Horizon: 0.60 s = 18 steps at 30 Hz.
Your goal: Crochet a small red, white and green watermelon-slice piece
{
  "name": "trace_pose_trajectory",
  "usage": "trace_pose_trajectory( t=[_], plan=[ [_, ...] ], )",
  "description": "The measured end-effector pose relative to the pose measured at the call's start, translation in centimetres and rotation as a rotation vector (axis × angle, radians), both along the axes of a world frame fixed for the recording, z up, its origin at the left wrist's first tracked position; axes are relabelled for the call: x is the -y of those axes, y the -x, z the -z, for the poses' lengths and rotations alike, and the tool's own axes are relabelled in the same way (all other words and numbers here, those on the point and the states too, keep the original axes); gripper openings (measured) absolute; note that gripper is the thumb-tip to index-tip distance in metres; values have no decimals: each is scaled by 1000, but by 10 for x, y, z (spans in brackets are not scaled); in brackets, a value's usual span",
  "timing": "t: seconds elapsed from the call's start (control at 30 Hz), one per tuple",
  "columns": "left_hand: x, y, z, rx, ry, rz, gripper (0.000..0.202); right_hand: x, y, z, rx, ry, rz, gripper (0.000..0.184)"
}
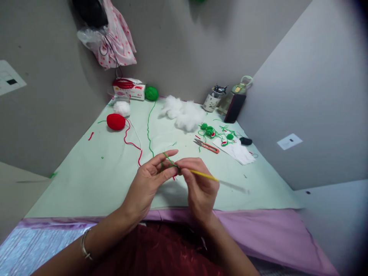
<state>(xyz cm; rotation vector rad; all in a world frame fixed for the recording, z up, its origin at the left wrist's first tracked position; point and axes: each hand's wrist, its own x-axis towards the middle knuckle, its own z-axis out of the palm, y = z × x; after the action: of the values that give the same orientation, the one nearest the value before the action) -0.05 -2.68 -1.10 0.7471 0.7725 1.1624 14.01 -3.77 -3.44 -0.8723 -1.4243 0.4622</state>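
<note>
Above the front of the table, my left hand (148, 178) pinches a small piece of green crochet work (177, 167), with green yarn (167, 157) running over its raised index finger. In my right hand (200, 184) is a crochet hook (204, 175) with a yellow handle, held like a pencil; its tip meets the work and is hidden by the fingers. A bit of red yarn (174, 178) shows under the left thumb. The green strand leads back across the table to a green yarn ball (151, 93).
Red yarn (115, 122) and white yarn (122, 108) balls sit at the left. White stuffing (184, 113) lies centre back. Thread snips (206, 146), green crocheted bits (209, 131) and tissue (237, 150) lie right, before a pen cup (212, 100), bottle (240, 87) and phone (235, 108).
</note>
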Motion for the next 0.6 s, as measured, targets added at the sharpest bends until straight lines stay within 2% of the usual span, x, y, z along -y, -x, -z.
trace_pose_trajectory(
  t=[0.07, 0.13, 0.23, 0.3, 0.37, 0.4, 0.5, 0.57, 0.6],
  plan=[
    [-2, 0, 0, 58, 48, 20, 43, 2, -1, 2, 215, -145, 106, 35],
    [-5, 3, 1, 110, 117, 82, 43, 2, -4, 2, 284, -211, 145, 40],
    [-8, 7, 1, 100, 153, 117, 41, -1, -9, -4, 45, -76, 60, 28],
    [-7, 7, 1, 28, 66, 17, 41, -4, -9, -7, -104, 33, -8, 23],
    [-5, 3, 0, -20, -19, -71, 46, -5, -6, -7, -53, 12, 4, 23],
    [-4, 2, 0, -8, -19, -62, 49, -6, -5, -6, 27, -46, 47, 24],
    [-5, 0, 1, 113, 108, 99, 47, -5, -5, -2, 193, -232, 178, 31],
    [-7, 1, 2, 135, 156, 133, 42, -4, -8, -4, 102, -162, 155, 25],
    [-7, 2, 2, 116, 144, 103, 41, -4, -9, -5, 22, -102, 128, 22]
  ],
)
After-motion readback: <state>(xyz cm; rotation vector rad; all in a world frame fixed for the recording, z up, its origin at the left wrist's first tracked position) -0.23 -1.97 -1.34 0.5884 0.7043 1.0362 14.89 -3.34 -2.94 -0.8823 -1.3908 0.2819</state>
